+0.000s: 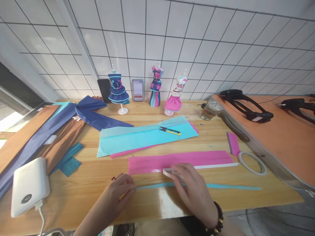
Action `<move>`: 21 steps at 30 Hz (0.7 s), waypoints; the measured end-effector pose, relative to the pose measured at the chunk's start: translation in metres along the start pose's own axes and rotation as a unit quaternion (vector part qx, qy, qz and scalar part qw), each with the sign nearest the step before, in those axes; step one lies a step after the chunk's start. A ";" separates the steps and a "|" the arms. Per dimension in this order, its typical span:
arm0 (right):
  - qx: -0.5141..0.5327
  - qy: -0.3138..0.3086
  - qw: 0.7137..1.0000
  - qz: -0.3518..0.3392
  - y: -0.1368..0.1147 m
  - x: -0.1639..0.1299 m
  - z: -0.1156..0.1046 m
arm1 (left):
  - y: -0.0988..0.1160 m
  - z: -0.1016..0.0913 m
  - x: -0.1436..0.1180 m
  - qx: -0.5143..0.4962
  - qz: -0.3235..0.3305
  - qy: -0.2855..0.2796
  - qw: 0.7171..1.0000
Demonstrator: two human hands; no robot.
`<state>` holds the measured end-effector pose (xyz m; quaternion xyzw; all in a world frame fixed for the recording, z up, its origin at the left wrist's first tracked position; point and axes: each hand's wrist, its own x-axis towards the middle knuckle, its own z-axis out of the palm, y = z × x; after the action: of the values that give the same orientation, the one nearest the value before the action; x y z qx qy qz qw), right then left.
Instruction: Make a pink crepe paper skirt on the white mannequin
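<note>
My left hand (121, 189) pinches the left end of a thin cyan paper strip (228, 187) that lies along the wooden table (93, 173). My right hand (190, 188) rests on the strip near its middle, with its fingertips on a white tape strip (214, 167). The tape runs along the near edge of a folded pink crepe sheet (179, 160) and leads to a tape roll (251, 162) at the right.
A cyan sheet (137, 137) with thread snips (169, 130) on it lies behind the pink one. Three dressed mini mannequins (155, 87) stand by the tiled wall. A glass (211, 110), a white power bank (29, 185), blue and brown paper (56, 131) and an orange board (283, 137) surround them.
</note>
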<state>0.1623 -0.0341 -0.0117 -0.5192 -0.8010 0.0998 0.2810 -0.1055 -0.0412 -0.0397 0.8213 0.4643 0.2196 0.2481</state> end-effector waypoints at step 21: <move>0.172 -0.268 0.944 0.083 -0.033 0.037 0.025 | -0.002 -0.009 -0.003 -0.079 -0.193 0.046 0.977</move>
<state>0.1120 -0.0125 -0.0043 -0.4819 -0.7715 0.3942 0.1313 -0.1142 -0.0413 -0.0345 0.6831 0.6062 0.2412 0.3282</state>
